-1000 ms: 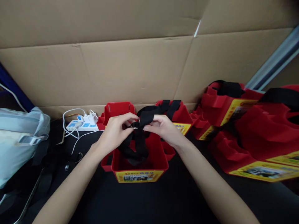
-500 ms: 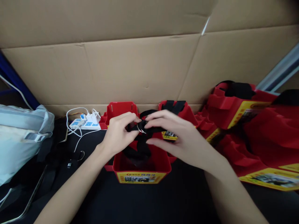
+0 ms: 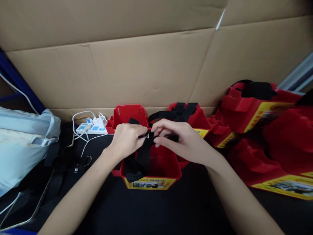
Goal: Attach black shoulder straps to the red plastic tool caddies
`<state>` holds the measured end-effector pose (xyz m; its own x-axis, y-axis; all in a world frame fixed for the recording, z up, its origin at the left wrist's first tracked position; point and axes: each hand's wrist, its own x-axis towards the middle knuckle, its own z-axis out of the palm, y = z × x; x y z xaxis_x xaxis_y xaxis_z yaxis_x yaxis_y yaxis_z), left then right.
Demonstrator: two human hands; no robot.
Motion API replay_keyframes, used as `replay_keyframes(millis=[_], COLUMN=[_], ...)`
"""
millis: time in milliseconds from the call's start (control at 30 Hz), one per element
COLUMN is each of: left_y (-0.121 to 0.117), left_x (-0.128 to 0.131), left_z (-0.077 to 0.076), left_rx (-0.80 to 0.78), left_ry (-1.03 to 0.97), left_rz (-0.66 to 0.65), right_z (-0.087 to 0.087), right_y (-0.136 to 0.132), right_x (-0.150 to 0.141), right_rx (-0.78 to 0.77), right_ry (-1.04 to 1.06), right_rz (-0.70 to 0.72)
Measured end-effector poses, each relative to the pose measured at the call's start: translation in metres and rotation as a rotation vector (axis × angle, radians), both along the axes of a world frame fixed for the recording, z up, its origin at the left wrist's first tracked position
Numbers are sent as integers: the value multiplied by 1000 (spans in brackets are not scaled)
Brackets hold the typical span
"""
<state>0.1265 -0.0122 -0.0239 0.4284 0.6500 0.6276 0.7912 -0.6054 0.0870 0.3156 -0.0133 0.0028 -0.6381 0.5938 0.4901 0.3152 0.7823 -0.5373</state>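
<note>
A black webbing strap [image 3: 143, 153] hangs down into a red plastic bin [image 3: 162, 166] with a yellow label. My left hand [image 3: 127, 138] pinches the strap at a small metal piece above the bin; the exact shape of that piece is partly covered by fingers. Facing it, my right hand [image 3: 182, 138] has thumb and fingers closed on the black strap beside the same spot. Behind my hands stand another red bin [image 3: 130, 114] and one with black straps over its back wall [image 3: 199, 114].
Stacked red bins [image 3: 264, 153] with straps fill the right side. A white power strip [image 3: 94, 129] with cables lies at back left, near a pale blue bag [image 3: 24, 147]. A phone-like dark slab [image 3: 26, 209] rests at lower left. Cardboard [image 3: 151, 71] walls off the back.
My right fingers have closed in from a more spread pose onto the strap. The strap now hangs over the bin's front left. The view has shifted slightly.
</note>
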Motion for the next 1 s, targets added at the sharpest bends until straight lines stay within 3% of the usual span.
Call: replay_keyframes(millis=[67,233,367,500,633,700,867,1000], left_y=[0,-2,-5,-7,-10,-11,-8,-2], left_x=[-1,1,4,-2,-11,-11,-6,-7], left_z=[0,0,6,17,24,24,18,14], left_rx=[30,1,-164,-393,-618,-666,-626,-546], left_ry=[60,70,-104,-257,-355,-455,-535,-549], left_rz=[10,1,-199,-393,-444,-431,-330,-375], right_z=[0,-1,-1,4,10,12,7,0], right_y=[0,4,4,2,6,7,4,9], right_x=[0,1,2,7,19,23,18,11], right_rx=[-70,-31,83,208,295,269,93,116], right_ry=[5,-27,-132,-152,13,77,23,-39], right_rz=[-1,21,14,-88,-318,-363,-117,-50])
